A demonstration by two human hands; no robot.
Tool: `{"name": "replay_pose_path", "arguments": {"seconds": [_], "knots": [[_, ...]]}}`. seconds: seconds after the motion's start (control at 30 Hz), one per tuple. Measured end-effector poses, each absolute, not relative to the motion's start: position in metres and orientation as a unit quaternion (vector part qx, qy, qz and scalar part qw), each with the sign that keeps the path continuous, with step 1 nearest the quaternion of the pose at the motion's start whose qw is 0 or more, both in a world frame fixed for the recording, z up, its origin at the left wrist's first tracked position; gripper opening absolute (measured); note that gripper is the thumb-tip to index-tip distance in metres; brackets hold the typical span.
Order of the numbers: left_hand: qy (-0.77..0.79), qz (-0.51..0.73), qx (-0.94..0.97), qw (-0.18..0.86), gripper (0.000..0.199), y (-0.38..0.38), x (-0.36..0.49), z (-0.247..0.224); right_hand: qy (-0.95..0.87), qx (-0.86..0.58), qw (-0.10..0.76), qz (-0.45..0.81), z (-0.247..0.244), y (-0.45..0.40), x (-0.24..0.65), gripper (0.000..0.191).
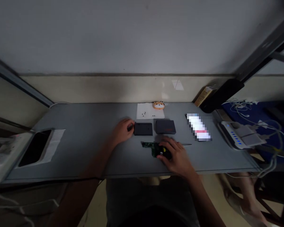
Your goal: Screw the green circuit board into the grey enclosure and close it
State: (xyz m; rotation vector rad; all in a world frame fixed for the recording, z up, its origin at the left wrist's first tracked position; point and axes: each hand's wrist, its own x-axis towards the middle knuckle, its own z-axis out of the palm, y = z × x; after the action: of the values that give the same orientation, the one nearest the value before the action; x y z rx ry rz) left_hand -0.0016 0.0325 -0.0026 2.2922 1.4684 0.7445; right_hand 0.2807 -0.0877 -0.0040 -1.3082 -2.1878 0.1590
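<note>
My left hand (123,131) is closed, a small black piece (130,127) between thumb and fingers. Its fingertips are beside the left end of a flat black plastic case half (143,129). Nearer the desk's front edge, my right hand (176,156) is closed around a green circuit board (147,144) with a black part (164,151) on it that bears a yellow spot. From beyond the right fingers a thin metal shaft (187,145) sticks out; its other end is hidden. A second dark case piece (165,126) with faint red marking lies above the right hand.
Several tiny dark screws (144,113) lie on white paper (142,108), beside an orange animal-faced item (158,105). A lit phone (198,127) and a power strip (235,135) are to the right. At left lies a dark phone (36,148). Another person's leg (248,189) shows lower right.
</note>
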Motion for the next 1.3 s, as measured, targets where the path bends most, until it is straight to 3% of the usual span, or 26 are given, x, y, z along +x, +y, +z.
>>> {"name": "replay_pose_path", "arguments": {"seconds": [0.57, 0.73, 0.9, 1.1, 1.3], "knots": [[0.523, 0.264, 0.790, 0.182, 0.010, 0.0340, -0.0027, -0.0046, -0.806, -0.501, 0.316, 0.010, -0.0131, -0.0825, 0.2773, 0.022], [0.529, 0.264, 0.783, 0.193, 0.010, 0.0351, -0.0042, -0.0053, -0.816, -0.494, 0.299, 0.032, -0.0131, -0.0812, 0.2772, 0.035], [0.525, 0.260, 0.787, 0.190, 0.009, 0.0371, -0.0052, -0.0064, -0.826, -0.480, 0.293, 0.046, -0.0117, -0.0804, 0.2782, 0.033], [0.521, 0.261, 0.790, 0.188, 0.010, 0.0355, -0.0057, -0.0062, -0.825, -0.501, 0.257, 0.037, -0.0076, -0.0825, 0.2786, 0.056], [0.524, 0.257, 0.790, 0.189, 0.010, 0.0335, -0.0036, -0.0035, -0.836, -0.484, 0.257, 0.024, -0.0075, -0.0815, 0.2775, 0.042]]}}
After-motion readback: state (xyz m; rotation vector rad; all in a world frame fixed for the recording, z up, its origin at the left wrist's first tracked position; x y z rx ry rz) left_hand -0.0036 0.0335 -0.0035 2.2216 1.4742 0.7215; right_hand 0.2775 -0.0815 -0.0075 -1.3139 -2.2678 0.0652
